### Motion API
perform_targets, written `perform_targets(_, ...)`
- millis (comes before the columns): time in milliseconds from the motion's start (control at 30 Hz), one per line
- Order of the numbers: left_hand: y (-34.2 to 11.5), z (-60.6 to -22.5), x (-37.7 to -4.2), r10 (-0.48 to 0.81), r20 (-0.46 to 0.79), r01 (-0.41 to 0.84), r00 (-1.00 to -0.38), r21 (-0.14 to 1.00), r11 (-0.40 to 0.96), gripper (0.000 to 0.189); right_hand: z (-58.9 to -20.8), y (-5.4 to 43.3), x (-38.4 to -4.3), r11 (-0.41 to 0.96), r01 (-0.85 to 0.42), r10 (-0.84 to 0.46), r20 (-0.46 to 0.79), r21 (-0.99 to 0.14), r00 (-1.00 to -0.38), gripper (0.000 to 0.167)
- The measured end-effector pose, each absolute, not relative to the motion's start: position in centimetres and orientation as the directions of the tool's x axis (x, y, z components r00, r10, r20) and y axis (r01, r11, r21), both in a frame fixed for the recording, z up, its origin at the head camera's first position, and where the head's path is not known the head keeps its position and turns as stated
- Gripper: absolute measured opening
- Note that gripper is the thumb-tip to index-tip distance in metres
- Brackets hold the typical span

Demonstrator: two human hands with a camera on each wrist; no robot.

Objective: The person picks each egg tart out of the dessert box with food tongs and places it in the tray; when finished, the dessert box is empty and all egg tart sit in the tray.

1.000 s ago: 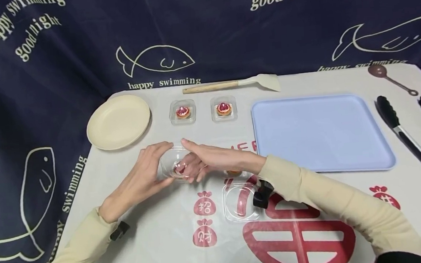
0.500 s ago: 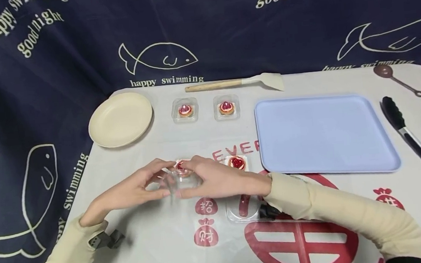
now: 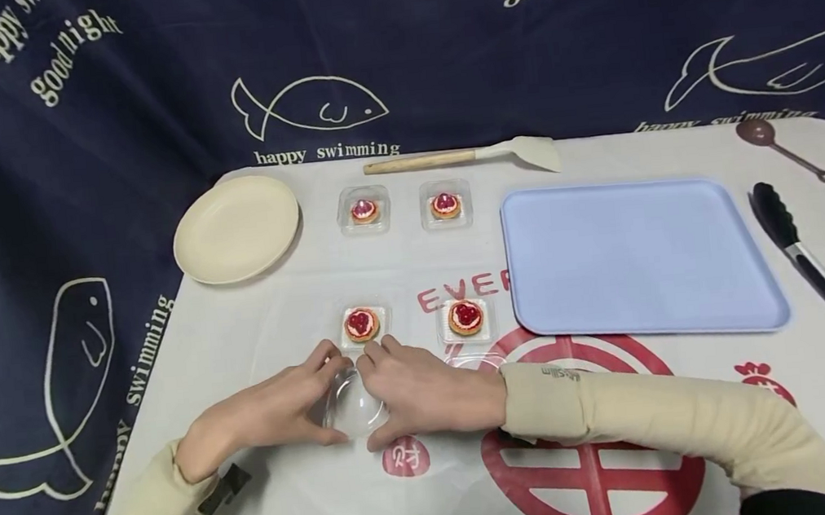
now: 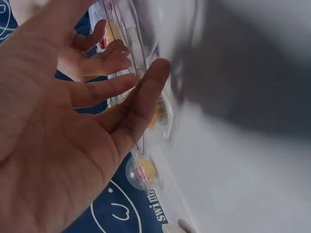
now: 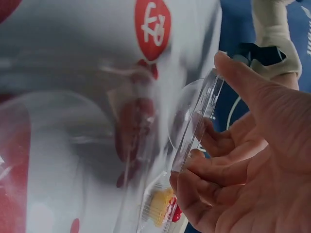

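Note:
Both hands hold the clear plastic lid (image 3: 355, 406) of a small cake box, in the head view. My left hand (image 3: 271, 413) grips its left edge, thumb nearest me. From the right, my right hand (image 3: 424, 391) curls thumb and fingers at the opposite edge; the right wrist view shows the lid (image 5: 197, 124) there. Just beyond, a red-topped tart (image 3: 363, 325) sits in the box's clear base (image 3: 384, 335). To its right, another tart (image 3: 465, 318) rests in an open clear base (image 3: 488, 328), whose lid (image 3: 476, 361) is partly hidden by the right arm.
Two boxed tarts, a left one (image 3: 364, 211) and a right one (image 3: 445, 205), stand behind. A cream plate (image 3: 236, 228) lies left, a spatula (image 3: 462, 156) at the back. A blue tray (image 3: 641, 262), tongs (image 3: 819, 271) and a brown spoon (image 3: 786, 149) are right.
The box the hands held has come down onto the table, opened, its lid swung toward me. Both hands moved nearer me with the lid, uncovering both front tarts.

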State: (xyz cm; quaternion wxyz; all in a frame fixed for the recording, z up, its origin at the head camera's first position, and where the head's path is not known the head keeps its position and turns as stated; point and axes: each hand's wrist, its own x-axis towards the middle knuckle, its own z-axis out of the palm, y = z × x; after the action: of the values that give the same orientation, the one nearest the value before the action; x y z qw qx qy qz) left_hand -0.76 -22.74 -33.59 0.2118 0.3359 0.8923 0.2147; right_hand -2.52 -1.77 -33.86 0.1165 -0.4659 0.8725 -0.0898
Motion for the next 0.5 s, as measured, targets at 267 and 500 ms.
perform_targets(267,-22.4,-33.6,-0.4,0.681,-0.231,0.523,-0.694,0.489,0.698,0.071,-34.2,-1.9,-2.3,0.526,-0.829,-0.85,-0.098,-0.189,-0.517,0.08)
perform_targets(500,-22.4,-33.4,0.2,0.66,-0.243,0.533,-0.711,0.426,0.731,0.077,-33.0,-0.6,-2.5,0.534,-0.817,-0.842,-0.053,-0.217,-0.537,0.08)
